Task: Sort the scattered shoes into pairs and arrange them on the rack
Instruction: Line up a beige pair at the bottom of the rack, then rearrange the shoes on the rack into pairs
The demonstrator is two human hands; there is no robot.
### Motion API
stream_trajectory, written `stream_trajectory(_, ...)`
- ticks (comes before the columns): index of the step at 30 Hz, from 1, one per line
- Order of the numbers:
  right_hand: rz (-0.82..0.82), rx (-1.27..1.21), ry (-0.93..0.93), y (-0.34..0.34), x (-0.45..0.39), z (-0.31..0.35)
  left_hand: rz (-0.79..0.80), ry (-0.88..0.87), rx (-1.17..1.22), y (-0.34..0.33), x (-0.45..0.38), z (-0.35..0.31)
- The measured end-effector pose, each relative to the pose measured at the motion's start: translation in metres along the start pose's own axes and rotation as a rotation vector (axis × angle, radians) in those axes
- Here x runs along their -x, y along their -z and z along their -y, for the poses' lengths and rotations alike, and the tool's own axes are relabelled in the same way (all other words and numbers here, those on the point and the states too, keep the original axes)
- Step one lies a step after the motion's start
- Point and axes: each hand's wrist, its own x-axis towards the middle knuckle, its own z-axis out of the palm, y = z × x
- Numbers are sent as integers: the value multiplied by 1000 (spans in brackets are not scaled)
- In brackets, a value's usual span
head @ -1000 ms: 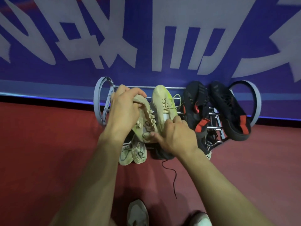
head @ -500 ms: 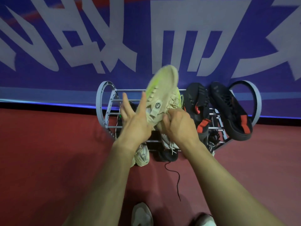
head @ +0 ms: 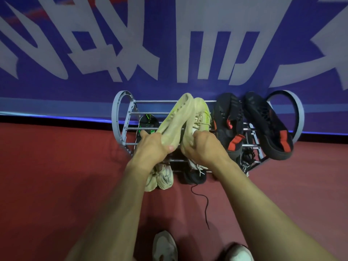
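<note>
A grey metal shoe rack [head: 120, 113] stands against the blue wall. My left hand [head: 152, 146] grips the heel of a cream and lime shoe [head: 175, 117], tipped on its side over the top shelf. My right hand [head: 201, 147] grips the heel of the matching cream shoe [head: 200, 113], which lies laces up beside the first. Two black shoes with red heel tabs [head: 230, 121] [head: 267, 125] lie on the top shelf to the right.
On a lower shelf a black shoe with green marks [head: 148, 121] shows at the left. A cream pair [head: 165, 178] and a black shoe [head: 194, 177] with a trailing lace poke out at the rack's foot. My own white shoes [head: 163, 245] stand on the red floor.
The cream shoe that was lifted high half a second ago has come down beside its mate. My left hand, then spread open against it, now grips its heel.
</note>
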Motion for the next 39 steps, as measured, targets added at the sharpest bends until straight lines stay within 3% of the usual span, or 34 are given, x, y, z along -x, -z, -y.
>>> stream_trajectory(4, -36, -37, 81, 8, -4, 6, -196, 15, 15, 15, 0, 5)
stream_trajectory(7, -66, 16, 164, 13, -5, 15, -291, 70, 94, 20, -6, 20)
stream_trajectory(10, -87, -31, 197, 8, -5, 26, -328, 20, 165, 21, -9, 33)
stream_trajectory(13, -95, -125, 181, -7, -7, 39, -202, 34, 142, 17, -7, 38)
stream_trajectory(18, 69, -159, 138, -35, -6, 52, -111, 27, 105, 20, -3, 41)
stream_trajectory(26, 0, -266, 220, -22, 3, 32, -130, -30, 56, 20, 8, 38)
stream_trajectory(29, -56, -234, 212, -9, 11, 13, -55, -101, -10, 15, 16, 30)
stream_trajectory(31, -9, -169, 190, -4, 20, -6, 29, -171, -55, 9, 23, 21)
stream_trajectory(34, 360, 111, 76, -8, 38, -51, 163, -275, -129, -2, 32, 5)
stream_trajectory(36, 533, 279, -102, -14, 52, -93, 253, -322, -186, -10, 37, -6)
stream_trajectory(39, 356, 225, -290, -8, 66, -148, 363, -366, -294, -24, 43, -23)
